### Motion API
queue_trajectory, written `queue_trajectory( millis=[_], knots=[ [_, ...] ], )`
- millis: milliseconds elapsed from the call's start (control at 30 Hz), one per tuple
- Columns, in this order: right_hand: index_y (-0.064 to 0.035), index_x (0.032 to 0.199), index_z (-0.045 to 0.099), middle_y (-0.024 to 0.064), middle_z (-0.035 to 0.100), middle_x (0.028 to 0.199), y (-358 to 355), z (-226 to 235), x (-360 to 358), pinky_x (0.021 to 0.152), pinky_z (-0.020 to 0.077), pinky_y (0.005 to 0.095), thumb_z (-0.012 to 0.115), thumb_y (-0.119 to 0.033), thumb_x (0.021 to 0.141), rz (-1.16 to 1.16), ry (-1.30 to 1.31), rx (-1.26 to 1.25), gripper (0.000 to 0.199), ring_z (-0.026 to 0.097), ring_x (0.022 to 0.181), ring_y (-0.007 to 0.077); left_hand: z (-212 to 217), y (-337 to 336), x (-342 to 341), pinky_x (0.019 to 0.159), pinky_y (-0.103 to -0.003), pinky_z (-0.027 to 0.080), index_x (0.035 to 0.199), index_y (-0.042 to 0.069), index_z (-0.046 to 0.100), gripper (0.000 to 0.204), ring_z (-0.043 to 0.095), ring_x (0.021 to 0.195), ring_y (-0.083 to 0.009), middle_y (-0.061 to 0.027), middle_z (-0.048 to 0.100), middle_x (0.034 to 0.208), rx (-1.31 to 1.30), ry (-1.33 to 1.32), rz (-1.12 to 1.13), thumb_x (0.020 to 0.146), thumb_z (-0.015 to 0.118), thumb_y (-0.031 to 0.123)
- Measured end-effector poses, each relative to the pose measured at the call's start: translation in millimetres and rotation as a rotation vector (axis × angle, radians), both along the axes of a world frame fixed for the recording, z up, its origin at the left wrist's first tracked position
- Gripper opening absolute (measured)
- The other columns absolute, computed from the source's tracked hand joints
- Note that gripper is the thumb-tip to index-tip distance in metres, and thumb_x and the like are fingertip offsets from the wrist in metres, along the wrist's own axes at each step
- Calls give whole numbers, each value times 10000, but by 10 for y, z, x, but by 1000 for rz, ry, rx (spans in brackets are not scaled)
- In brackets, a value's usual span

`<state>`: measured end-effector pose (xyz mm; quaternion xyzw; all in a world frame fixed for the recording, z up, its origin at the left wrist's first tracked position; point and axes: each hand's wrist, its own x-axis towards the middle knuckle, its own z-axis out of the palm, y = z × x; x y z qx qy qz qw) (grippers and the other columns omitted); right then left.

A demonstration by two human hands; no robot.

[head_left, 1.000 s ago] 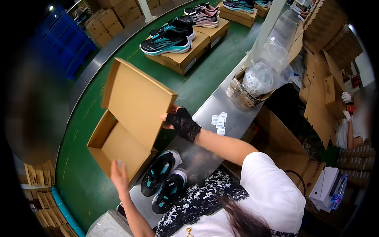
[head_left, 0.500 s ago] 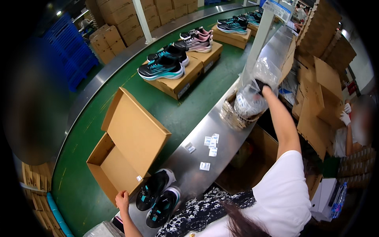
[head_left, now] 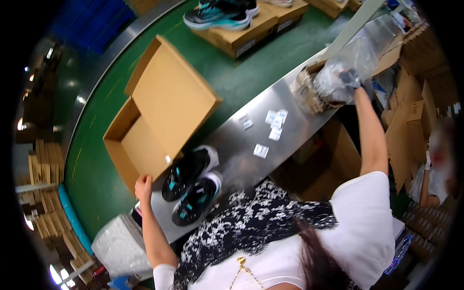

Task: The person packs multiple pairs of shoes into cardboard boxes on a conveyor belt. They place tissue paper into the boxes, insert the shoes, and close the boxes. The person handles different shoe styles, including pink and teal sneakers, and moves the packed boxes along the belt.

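Gone from the lid of the open brown box (head_left: 169, 92) since a second ago, the right hand (head_left: 349, 78) is at the clear plastic bag (head_left: 332, 83); how far its fingers open, I cannot tell. The left hand (head_left: 143, 187) has its fingers curled closed on the box's near edge. Black-and-teal shoes (head_left: 197, 199) (a pair) rest beside it on the metal worktop (head_left: 237, 154).

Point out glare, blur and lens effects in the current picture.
Head view: soft glare on the metal ledge; white packets and right hand look slightly blurred; small lights flare toward the left; black surrounds the fisheye image.
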<state>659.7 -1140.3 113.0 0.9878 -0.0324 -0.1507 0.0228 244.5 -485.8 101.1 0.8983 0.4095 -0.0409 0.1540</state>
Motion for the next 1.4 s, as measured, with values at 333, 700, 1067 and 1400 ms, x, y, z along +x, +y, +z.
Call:
queue_trajectory(
  millis=[333,700,1067,1400],
  knots=[
    [28,919,594,91,580,687,742,1485,-1180,626,408,257,594,-324,786,39,-951,815,376,497,629,146,-66,113,-227,723,-358,451,878,116,654,336,600,786,-285,-131,631,794,19,-34,55,713,495,363],
    [37,900,588,171,610,784,1661,-578,-1937,672,446,308,620,-265,742,-25,-163,1133,342,578,711,242,26,58,-169,727,-360,446,878,111,651,350,596,784,-288,-132,630,796,21,-42,42,709,483,367],
    [-107,1269,361,316,291,1249,1519,-521,-1894,946,311,368,635,-337,704,109,-145,764,669,355,1136,410,1,121,-280,706,-345,448,864,93,649,334,598,754,-275,-127,630,774,37,-69,48,707,494,342],
    [-48,1061,535,181,590,944,1207,-688,-1779,759,440,365,498,-169,810,-74,-504,761,281,566,844,339,10,181,-285,605,-373,443,698,23,619,324,580,614,-296,-164,583,627,6,-44,8,688,492,320]
  ],
)
